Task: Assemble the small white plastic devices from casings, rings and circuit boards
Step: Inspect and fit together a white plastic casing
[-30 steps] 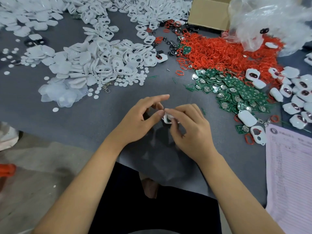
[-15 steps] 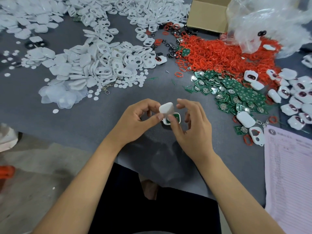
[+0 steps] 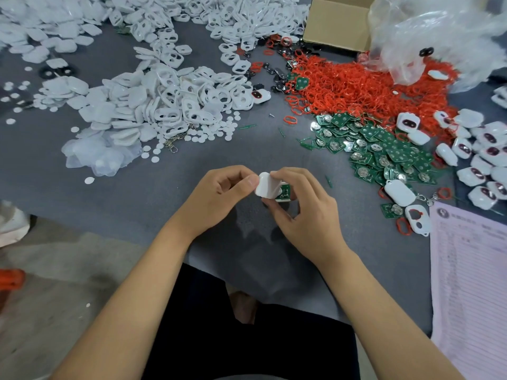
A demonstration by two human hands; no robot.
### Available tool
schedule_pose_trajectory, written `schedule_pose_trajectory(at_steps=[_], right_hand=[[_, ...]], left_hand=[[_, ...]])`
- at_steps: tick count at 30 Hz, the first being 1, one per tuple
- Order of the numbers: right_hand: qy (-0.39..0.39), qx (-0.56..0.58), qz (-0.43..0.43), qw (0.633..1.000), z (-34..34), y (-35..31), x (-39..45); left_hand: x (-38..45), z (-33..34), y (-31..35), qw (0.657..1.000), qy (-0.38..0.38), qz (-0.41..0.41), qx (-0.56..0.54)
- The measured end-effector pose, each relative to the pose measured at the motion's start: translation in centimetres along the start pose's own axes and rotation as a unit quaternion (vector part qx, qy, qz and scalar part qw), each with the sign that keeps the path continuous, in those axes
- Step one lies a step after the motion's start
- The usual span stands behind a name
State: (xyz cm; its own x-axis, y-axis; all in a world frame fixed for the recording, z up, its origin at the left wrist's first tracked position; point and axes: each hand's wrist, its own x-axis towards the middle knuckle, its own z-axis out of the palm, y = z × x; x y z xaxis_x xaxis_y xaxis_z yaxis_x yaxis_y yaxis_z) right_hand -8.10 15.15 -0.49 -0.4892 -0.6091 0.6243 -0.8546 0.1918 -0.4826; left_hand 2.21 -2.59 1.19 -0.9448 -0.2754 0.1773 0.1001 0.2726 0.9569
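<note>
Above the grey table, both hands meet around one small device. My left hand pinches a white casing cover by its left edge. My right hand grips the lower casing half with a green circuit board showing inside it. The cover lies tilted over that half, partly covering the board. Loose white casings are heaped at centre left, red rings at upper right and green circuit boards at right.
Finished white devices lie at the far right beside a printed paper sheet. A cardboard box and a clear plastic bag stand at the back right. Small white discs and a metal clasp are scattered near the casings.
The white cover was apart from the board-holding half half a second ago; now it is lowered onto that half, and my right fingers have closed over its top.
</note>
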Motion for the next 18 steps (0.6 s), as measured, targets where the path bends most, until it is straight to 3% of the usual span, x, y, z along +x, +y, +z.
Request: schedule_pose_trajectory(at_steps=[4,18], right_hand=[[-0.009,0.0,-0.007,1.0,-0.02,-0.11,0.02],[-0.012,0.013,-0.038,0.999,-0.16,-0.12,0.1]], left_hand=[[0.08,-0.51,-0.01,0.997,-0.023,-0.02,-0.068],[-0.06,-0.89,-0.39,0.996,-0.03,-0.023,-0.077]])
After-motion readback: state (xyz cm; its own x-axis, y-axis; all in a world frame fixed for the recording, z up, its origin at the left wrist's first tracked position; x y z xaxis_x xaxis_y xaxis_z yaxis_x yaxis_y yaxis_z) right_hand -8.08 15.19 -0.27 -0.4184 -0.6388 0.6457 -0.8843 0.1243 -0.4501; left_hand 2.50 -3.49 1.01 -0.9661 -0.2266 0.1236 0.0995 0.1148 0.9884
